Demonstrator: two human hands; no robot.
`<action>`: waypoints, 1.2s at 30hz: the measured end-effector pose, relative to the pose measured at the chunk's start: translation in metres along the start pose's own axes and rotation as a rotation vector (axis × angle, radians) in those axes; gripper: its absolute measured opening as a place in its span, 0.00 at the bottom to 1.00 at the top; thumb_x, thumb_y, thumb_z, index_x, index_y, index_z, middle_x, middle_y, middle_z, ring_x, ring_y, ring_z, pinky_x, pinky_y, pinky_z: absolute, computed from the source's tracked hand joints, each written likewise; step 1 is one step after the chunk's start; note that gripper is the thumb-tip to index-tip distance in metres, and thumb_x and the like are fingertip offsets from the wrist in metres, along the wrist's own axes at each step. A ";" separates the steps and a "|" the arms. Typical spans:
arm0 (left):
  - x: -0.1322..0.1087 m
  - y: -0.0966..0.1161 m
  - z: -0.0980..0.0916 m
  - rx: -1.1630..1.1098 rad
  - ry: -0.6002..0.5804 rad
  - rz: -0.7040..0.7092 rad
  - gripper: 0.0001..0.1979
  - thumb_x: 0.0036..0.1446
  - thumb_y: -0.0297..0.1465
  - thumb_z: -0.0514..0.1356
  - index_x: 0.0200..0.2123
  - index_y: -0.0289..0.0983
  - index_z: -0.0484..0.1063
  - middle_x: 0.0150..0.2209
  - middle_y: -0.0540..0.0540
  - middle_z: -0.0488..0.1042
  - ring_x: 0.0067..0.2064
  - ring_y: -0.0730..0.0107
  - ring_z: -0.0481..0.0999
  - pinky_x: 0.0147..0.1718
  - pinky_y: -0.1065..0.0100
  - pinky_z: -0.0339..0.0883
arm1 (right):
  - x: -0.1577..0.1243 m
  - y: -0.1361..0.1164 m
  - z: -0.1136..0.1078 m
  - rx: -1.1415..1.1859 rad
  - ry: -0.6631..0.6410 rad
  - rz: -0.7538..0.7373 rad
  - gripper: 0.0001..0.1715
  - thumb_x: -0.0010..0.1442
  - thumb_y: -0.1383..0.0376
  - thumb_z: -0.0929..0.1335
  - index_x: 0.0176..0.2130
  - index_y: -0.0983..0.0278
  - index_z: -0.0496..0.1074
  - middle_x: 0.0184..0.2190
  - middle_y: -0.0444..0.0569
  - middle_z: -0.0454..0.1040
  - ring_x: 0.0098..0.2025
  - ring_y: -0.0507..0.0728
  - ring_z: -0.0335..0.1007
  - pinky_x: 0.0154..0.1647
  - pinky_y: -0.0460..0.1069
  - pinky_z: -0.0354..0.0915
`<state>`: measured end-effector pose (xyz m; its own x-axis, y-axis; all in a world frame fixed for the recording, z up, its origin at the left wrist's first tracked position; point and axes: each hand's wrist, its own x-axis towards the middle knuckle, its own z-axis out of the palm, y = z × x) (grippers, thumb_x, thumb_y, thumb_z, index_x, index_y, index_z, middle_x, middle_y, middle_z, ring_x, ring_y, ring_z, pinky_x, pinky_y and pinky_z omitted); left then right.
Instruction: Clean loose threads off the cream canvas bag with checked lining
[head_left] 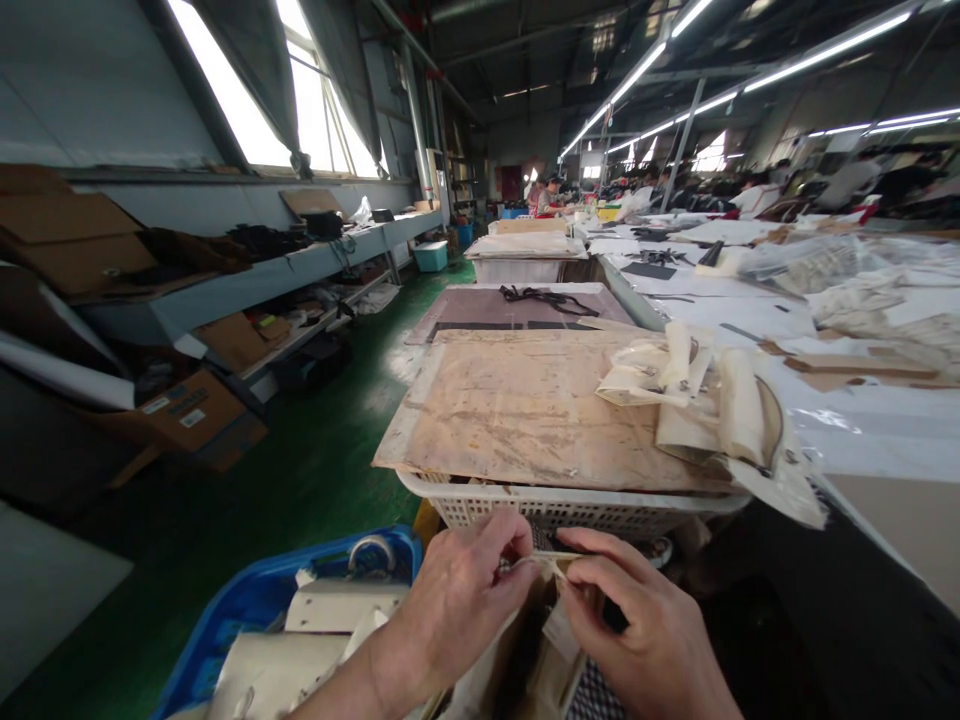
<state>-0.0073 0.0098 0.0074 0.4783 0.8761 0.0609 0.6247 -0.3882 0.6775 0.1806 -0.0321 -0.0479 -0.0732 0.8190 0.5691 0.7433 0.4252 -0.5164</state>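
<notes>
Low in the middle of the head view, my left hand (465,590) pinches the top edge of a cream-coloured bag (555,675) between thumb and fingers. Close by on the right, my right hand (637,625) grips the same edge, thumb and forefinger together on a thin pale strip or thread. The bag's mouth gapes toward me, its inside partly dark. Its lower part runs out of the picture. To the left of my left forearm, more cream bag pieces (345,607) with small metal fittings lie in a blue basket (251,583).
Ahead stands a white plastic crate (480,507) topped by a worn board (517,405). Cream bag parts (742,410) are piled on its right corner. A long worktable (832,425) runs along the right. Boxes (191,415) and a shelf bench line the left wall. People work far back.
</notes>
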 end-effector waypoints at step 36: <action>-0.004 -0.003 0.001 -0.223 -0.019 -0.112 0.05 0.53 0.23 0.57 0.27 0.36 0.65 0.26 0.55 0.65 0.29 0.76 0.63 0.29 0.72 0.55 | 0.005 -0.012 0.013 0.379 0.129 -0.183 0.10 0.54 0.78 0.68 0.31 0.64 0.70 0.37 0.49 0.70 0.52 0.57 0.64 0.53 0.53 0.67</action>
<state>-0.0107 0.0067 0.0037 0.4264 0.9038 -0.0364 0.5238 -0.2139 0.8246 0.1621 -0.0282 -0.0474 -0.0794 0.6723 0.7360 0.4275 0.6899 -0.5842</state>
